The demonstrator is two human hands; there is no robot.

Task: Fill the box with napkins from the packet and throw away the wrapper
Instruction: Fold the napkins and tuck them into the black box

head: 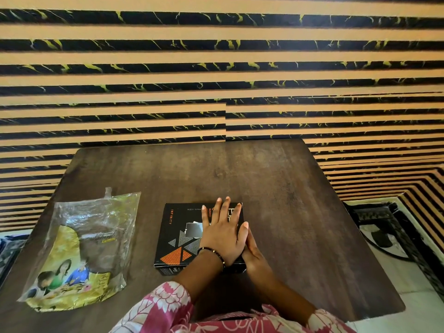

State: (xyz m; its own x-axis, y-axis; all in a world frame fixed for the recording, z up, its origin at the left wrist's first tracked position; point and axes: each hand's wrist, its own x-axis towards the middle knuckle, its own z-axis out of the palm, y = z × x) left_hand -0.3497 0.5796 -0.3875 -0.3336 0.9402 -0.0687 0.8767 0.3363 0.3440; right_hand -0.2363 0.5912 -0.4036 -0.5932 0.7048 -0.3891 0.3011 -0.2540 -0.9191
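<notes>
A black box (177, 239) with orange and grey triangles lies near the table's front middle, its top shut. A pale grey patch (193, 229) shows at the centre of the top. My left hand (223, 231), with a beaded bracelet at the wrist, rests flat on the right half of the top, fingers spread. My right hand (253, 252) lies straight against the box's right side, its fingertips hidden under the left thumb. The wrapper (91, 239), a crumpled clear and yellow plastic packet, lies flat and looks empty at the table's left, well apart from both hands.
The dark wooden table (276, 188) reaches back to a wall with black and tan stripes. To the right, past the table's edge, the floor holds a patterned black and white mat (384, 234). My pink floral sleeves fill the bottom edge.
</notes>
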